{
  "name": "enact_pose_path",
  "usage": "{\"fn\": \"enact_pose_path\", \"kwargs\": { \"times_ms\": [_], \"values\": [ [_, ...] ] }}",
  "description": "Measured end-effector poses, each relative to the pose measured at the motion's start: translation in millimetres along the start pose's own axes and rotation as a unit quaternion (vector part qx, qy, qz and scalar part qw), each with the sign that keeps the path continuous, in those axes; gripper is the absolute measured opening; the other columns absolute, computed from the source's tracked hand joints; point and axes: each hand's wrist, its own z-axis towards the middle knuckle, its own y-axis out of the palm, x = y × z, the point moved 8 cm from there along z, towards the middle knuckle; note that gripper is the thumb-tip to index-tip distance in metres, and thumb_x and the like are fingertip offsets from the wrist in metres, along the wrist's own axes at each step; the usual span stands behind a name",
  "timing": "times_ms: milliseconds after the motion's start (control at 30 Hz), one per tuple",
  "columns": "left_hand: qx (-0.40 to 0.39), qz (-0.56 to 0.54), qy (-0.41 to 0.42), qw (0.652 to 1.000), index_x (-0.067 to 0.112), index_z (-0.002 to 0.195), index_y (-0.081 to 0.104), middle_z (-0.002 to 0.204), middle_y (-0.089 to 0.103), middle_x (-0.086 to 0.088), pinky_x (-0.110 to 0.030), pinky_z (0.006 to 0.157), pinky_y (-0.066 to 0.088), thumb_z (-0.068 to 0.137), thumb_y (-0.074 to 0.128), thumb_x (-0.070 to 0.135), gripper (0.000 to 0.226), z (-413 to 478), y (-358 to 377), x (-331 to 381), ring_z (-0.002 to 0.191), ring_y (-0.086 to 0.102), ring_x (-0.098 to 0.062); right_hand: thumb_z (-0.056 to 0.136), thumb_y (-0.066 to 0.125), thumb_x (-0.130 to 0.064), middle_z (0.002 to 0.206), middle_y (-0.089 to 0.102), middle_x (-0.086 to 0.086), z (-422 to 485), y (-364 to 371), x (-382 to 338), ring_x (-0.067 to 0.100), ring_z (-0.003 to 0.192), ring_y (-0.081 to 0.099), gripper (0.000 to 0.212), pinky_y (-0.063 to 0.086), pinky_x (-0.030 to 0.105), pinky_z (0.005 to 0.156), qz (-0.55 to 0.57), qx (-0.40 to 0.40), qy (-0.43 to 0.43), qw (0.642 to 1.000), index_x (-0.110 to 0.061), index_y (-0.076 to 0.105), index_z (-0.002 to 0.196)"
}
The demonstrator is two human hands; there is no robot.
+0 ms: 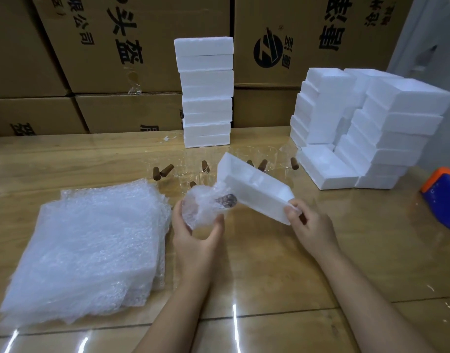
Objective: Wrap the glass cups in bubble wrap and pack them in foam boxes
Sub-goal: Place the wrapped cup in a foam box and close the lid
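**Place:** packing station in a stockroom or warehouse.

**Evidence, from where I work:**
- Far side: brown shipping cartons (112, 59) stacked up like a wall, printed with large black characters and a round logo.
- On the glossy wooden table (269, 263) — white foam boxes (206, 93) in a far tower, with a larger heap at the right.
- Near left: a thick pile of bubble wrap (86, 245) sheets.
- Mid-table: a row of glass cups (269, 156).
- Right edge: an orange-and-blue tape dispenser (443, 200).

On the bench (269, 263): bubble wrap stack (91, 245) front left, glass cups (269, 156) in a row mid-bench, foam box stack (206, 93) behind them, more foam boxes (371, 128) piled right, tape dispenser (443, 197) far right, cartons (117, 47) stacked behind the bench.
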Motion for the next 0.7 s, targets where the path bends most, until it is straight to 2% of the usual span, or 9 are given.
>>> {"fn": "enact_pose_path", "kwargs": {
  "times_ms": [67, 133, 233, 333, 400, 500, 600, 700],
  "values": [
    [0.013, 0.009, 0.014, 1.0, 0.06, 0.124, 0.033, 0.114, 0.039, 0.053, 0.0, 0.088, 0.035, 0.06, 0.069, 0.062, 0.074, -2, -3, 4, 0.115, 0.045, 0.016, 0.086, 0.034, -0.055, 0.062, 0.056, -0.006, -1, -8, 0, 0.01, 0.064, 0.051, 0.045, 0.034, 0.019, 0.049, -0.016, 0.024, -0.008, 1.0, -0.02, 0.062, 0.084],
    [0.017, 0.012, 0.035, 0.999, 0.06, 0.125, 0.031, 0.116, 0.037, 0.054, 0.002, 0.089, 0.032, 0.061, 0.068, 0.063, 0.074, -4, -6, 7, 0.115, 0.041, 0.02, 0.086, 0.033, -0.053, 0.057, 0.052, -0.009, -1, -13, 2, 0.008, 0.061, 0.051, 0.046, 0.035, 0.023, 0.049, -0.029, 0.041, -0.005, 0.999, -0.02, 0.064, 0.082],
    [0.006, 0.015, 0.054, 0.998, 0.066, 0.122, 0.028, 0.116, 0.037, 0.054, 0.006, 0.086, 0.028, 0.062, 0.068, 0.062, 0.072, -6, -5, 10, 0.113, 0.037, 0.026, 0.086, 0.032, -0.05, 0.057, 0.05, -0.007, 0, -9, -3, 0.013, 0.062, 0.046, 0.044, 0.038, 0.029, 0.048, -0.054, 0.017, -0.028, 0.998, -0.02, 0.063, 0.075],
    [-0.018, 0.022, 0.048, 0.998, 0.063, 0.119, 0.029, 0.111, 0.036, 0.056, 0.007, 0.082, 0.028, 0.061, 0.069, 0.06, 0.071, -4, 2, 9, 0.108, 0.037, 0.028, 0.09, 0.035, -0.043, 0.06, 0.052, -0.004, -1, -1, -12, 0.014, 0.064, 0.045, 0.041, 0.043, 0.033, 0.05, -0.06, -0.004, -0.072, 0.996, -0.018, 0.059, 0.07],
    [-0.02, 0.029, 0.048, 0.998, 0.053, 0.121, 0.03, 0.114, 0.038, 0.048, 0.008, 0.083, 0.026, 0.062, 0.072, 0.053, 0.073, -2, 4, 8, 0.108, 0.035, 0.029, 0.091, 0.036, -0.039, 0.061, 0.054, -0.005, -1, -3, -15, 0.014, 0.065, 0.046, 0.04, 0.042, 0.032, 0.05, -0.053, 0.01, -0.085, 0.995, -0.016, 0.061, 0.07],
    [-0.01, 0.037, 0.05, 0.998, 0.039, 0.128, 0.032, 0.119, 0.041, 0.029, 0.006, 0.088, 0.027, 0.064, 0.077, 0.043, 0.078, 0, 3, 7, 0.111, 0.039, 0.02, 0.091, 0.038, -0.032, 0.061, 0.052, -0.009, -3, -10, -20, 0.006, 0.063, 0.04, 0.036, 0.036, 0.027, 0.049, -0.048, 0.041, -0.104, 0.993, -0.014, 0.063, 0.071],
    [-0.008, 0.04, 0.083, 0.996, 0.034, 0.131, 0.031, 0.121, 0.039, 0.031, 0.002, 0.092, 0.028, 0.06, 0.07, 0.046, 0.082, -3, 1, 15, 0.114, 0.038, 0.02, 0.09, 0.042, -0.024, 0.061, 0.049, -0.012, -6, -13, -32, 0.001, 0.064, 0.035, 0.031, 0.03, 0.021, 0.048, -0.067, 0.065, -0.147, 0.985, -0.014, 0.064, 0.071],
    [-0.011, 0.05, 0.107, 0.993, 0.033, 0.136, 0.027, 0.126, 0.031, 0.036, 0.002, 0.096, 0.025, 0.061, 0.066, 0.045, 0.085, -8, -2, 21, 0.118, 0.032, 0.022, 0.091, 0.042, -0.023, 0.059, 0.052, -0.007, -6, -11, -38, 0.005, 0.059, 0.04, 0.032, 0.035, 0.027, 0.045, -0.084, 0.058, -0.167, 0.981, -0.014, 0.063, 0.068]
  ]
}}
